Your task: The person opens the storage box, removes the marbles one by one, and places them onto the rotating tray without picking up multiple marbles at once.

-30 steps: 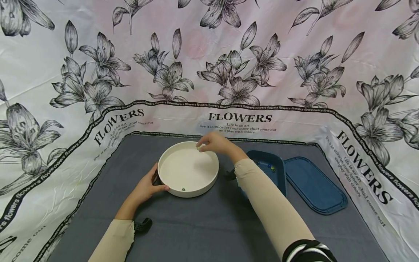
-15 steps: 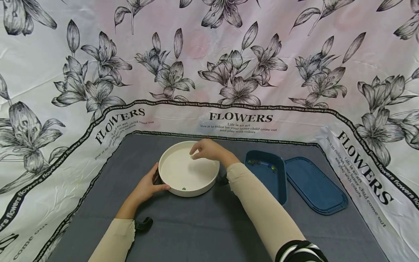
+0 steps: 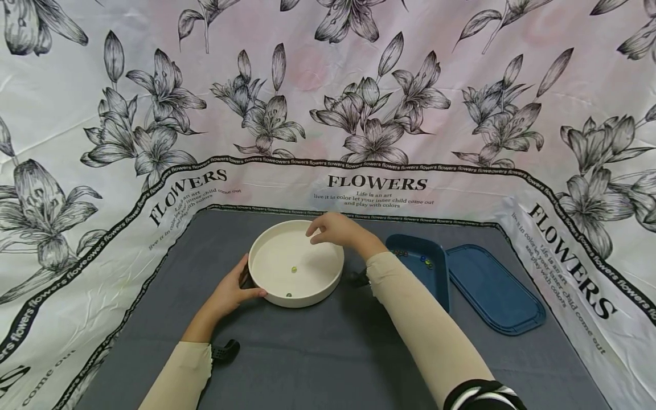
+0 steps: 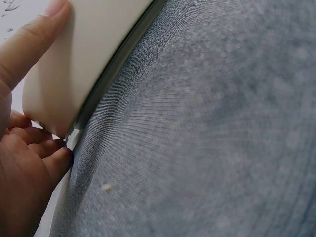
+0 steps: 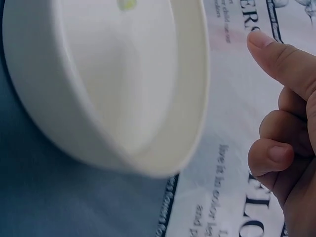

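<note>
Going by the head view, seems like early days. Got a small yellow-green glassy marble and a small dark greenish marble in the round cream low-walled dish, first one near the middle, second by the near wall. Looks like plenty left, though: can spot small multicoloured marbles in the dark blue rectangular box, but can't count them with the cream sleeve in the way. Flat blue rounded lid off, right beside the box. Left hand clamped on the dish's side; right hand over the far right rim, thumb and fingertips apart.

Over to the left wrist: thumb against the outer wall, fingers tucked by the bottom edge. Can't see any marbles here.

Right wrist: thumb stretched out, other fingers curled, nothing pinched. Just a yellow-green blur inside the dish.
</note>
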### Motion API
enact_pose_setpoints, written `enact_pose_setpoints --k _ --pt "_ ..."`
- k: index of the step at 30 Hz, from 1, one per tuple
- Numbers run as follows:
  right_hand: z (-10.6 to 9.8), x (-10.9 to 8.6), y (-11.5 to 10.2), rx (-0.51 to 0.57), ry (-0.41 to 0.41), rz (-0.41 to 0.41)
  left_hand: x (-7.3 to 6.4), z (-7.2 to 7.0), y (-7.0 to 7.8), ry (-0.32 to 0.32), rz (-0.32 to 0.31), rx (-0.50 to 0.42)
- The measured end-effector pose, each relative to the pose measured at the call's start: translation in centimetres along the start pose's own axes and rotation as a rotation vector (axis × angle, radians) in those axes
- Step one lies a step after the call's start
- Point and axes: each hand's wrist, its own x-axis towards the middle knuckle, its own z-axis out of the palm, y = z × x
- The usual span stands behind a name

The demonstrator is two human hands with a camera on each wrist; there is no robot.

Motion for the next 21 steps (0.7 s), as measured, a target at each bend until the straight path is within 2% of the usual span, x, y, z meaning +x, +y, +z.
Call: enact_pose_setpoints --k 4,7,14,21 --pt "-1.5 -1.5 0.6 -0.011 0.019 0.023 0.1 0.0 0.0 0.003 -0.004 0.018" --pt "-2.4 -2.6 1.2 -0.031 0.041 0.055 0.3 0.1 -1.0 0.008 -0.003 0.024" --pt "-4.4 -5.6 2.5 0.003 0.082 0.099 0.3 0.1 -1.2 0.005 -0.002 0.017" --pt "-5.6 -7.9 5.0 0.006 0.13 0.118 0.4 0.1 -1.0 0.003 0.0 0.012"
